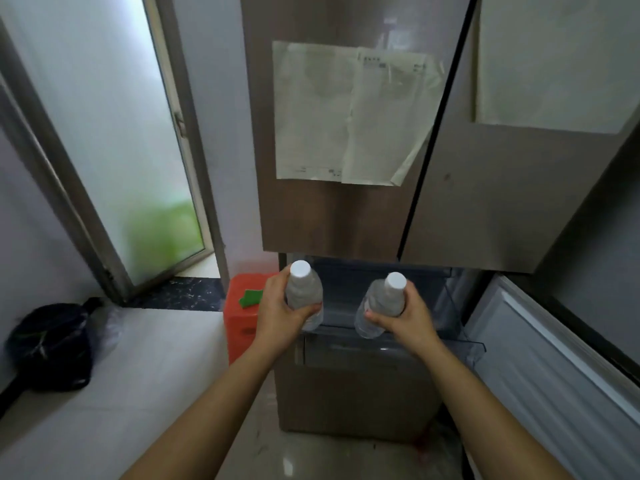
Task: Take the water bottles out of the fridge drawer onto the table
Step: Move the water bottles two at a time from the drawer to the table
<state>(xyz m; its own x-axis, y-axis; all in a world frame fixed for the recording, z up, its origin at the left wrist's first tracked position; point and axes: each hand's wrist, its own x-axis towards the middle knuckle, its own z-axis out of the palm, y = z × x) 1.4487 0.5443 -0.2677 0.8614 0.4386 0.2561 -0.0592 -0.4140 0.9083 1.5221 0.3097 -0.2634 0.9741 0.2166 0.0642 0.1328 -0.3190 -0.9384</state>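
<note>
water bottles (304,294) upright above the open fridge drawer (464,344), one gripped in each hand: left hand (280,313), right hand (407,317).

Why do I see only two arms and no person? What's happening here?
The camera sits on the person's head and looks down, so only their arms show. There is just this one picture. The left hand holds a bottle of water, and the right hand holds a second bottle. Both are above the open clear drawer of the fridge. Papers stick to its door. On the pale table to the left lies a black bag.
</note>
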